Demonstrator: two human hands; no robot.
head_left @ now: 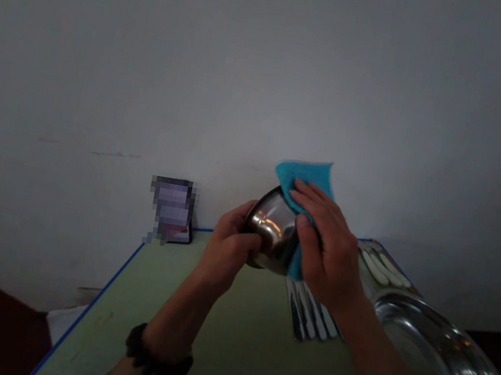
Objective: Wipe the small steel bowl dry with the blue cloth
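My left hand (232, 245) pinches the bowl (273, 224), likely steadying it while my right hand (331, 246) clasps the cloth (303, 174) against it.

Two bare forearms, left (179, 310) and right (384, 363), rise from the bottom edge and angle inward. The left hand (227, 244) is curled in a grip, thumb bent toward the right. The right hand (333, 249) faces it, palm inward, its fingers stretched toward the upper left, its thumb lower and set apart.
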